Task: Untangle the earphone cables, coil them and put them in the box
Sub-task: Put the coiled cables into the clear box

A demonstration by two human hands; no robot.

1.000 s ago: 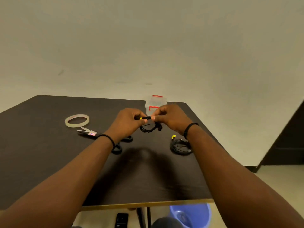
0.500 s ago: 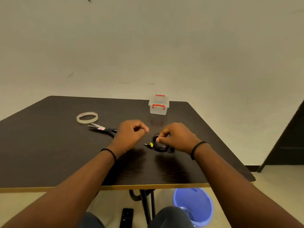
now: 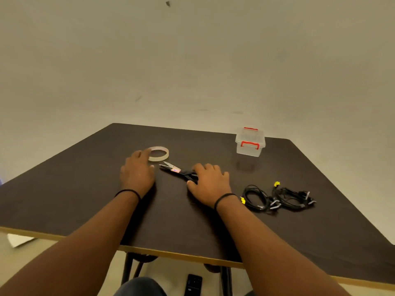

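Head view, mid-frame: left hand (image 3: pixel 137 171) flat, fingertips touching tape roll (image 3: pixel 158 153), right hand (image 3: pixel 210 182) loosely over scissors (image 3: pixel 179 170) handles, grasp unclear, likely fetching binding tools; coiled earphone cables (image 3: pixel 277 197) centre-right, shut box (image 3: pixel 250 143) above.

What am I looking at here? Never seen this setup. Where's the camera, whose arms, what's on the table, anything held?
There is no robot. A person wears one wide-angle camera on the head, looking forward and down, so the two arms are their own. On the dark table lie a tape roll, scissors, a closed clear box with red latches and two coiled earphone cables at the right. The left hand touches the tape roll with straight fingers. The right hand rests over the scissors' handles; whether it has a grip on them is hidden. The cables lie untouched, outside the box.
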